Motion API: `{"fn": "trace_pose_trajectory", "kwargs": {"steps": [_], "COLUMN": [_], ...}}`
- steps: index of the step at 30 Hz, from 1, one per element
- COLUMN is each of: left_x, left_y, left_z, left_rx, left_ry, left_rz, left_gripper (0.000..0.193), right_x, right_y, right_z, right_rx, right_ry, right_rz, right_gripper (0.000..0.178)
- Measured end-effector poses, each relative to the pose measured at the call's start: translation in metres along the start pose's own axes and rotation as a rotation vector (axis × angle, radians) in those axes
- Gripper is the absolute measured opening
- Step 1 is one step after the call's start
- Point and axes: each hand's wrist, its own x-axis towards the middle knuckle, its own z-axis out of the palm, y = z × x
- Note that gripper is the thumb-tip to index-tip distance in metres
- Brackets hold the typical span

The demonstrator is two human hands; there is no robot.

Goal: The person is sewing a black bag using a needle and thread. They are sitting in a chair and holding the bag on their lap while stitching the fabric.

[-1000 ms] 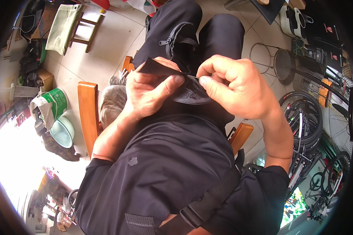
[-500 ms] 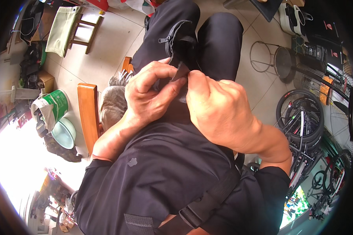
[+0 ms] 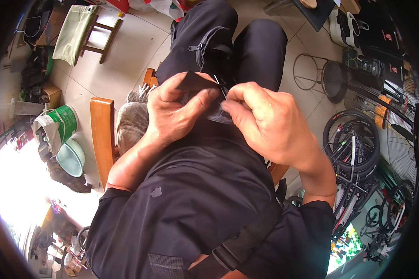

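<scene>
My left hand [image 3: 170, 111] is closed on a piece of dark fabric [image 3: 196, 83], pinched between thumb and fingers, with a flap folded up over the fingers. My right hand [image 3: 271, 122] sits just to its right, thumb and forefinger pressed together. A thin, bright needle [image 3: 220, 86] slants from those fingertips toward the fabric's edge; whether its tip touches the cloth is too fine to tell. Beyond the hands, an open zipper [image 3: 195, 48] with a metal pull lies along the dark cloth over my lap. Part of the fabric below the hands is hidden.
A wooden chair part [image 3: 103, 139] and a grey cloth [image 3: 131, 122] are close by my left arm. Farther left are a folding stool [image 3: 77, 37], a green-and-white bucket [image 3: 65, 123] and a pale basin [image 3: 71, 157]. Bicycle wheels [image 3: 351, 139] and a fan [image 3: 400, 149] stand at right.
My right hand has turned and drawn slightly right, away from the left fingers, and the needle now shows. The fabric flap in my left hand has tipped over to the left.
</scene>
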Motion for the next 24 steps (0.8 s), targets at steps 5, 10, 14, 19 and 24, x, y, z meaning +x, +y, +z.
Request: {"fn": "trace_pose_trajectory", "kwargs": {"steps": [5,10,14,19,24], "left_x": [-0.001,0.007,0.010,0.012,0.012], "left_y": [-0.004,-0.008,-0.001,-0.001,0.001], "left_z": [0.002,-0.005,-0.007,-0.010,-0.009], "left_rx": [0.019,0.046,0.145,0.190,0.211], "left_ry": [-0.001,-0.075,-0.195,-0.234,-0.187], "left_rz": [0.045,0.217,0.258,0.250,0.252], "left_gripper": [0.021,0.023,0.023,0.026,0.020], "right_x": [0.002,0.007,0.031,0.046,0.054], "right_y": [0.003,-0.012,0.036,0.048,0.043], "right_z": [0.008,-0.042,-0.046,-0.028,-0.026], "right_rx": [-0.038,0.007,0.074,0.587,0.765], "right_ry": [0.055,0.181,0.154,-0.235,-0.368], "right_rz": [0.012,0.095,0.095,0.418,0.418], "right_gripper": [0.016,0.016,0.017,0.025,0.025]}}
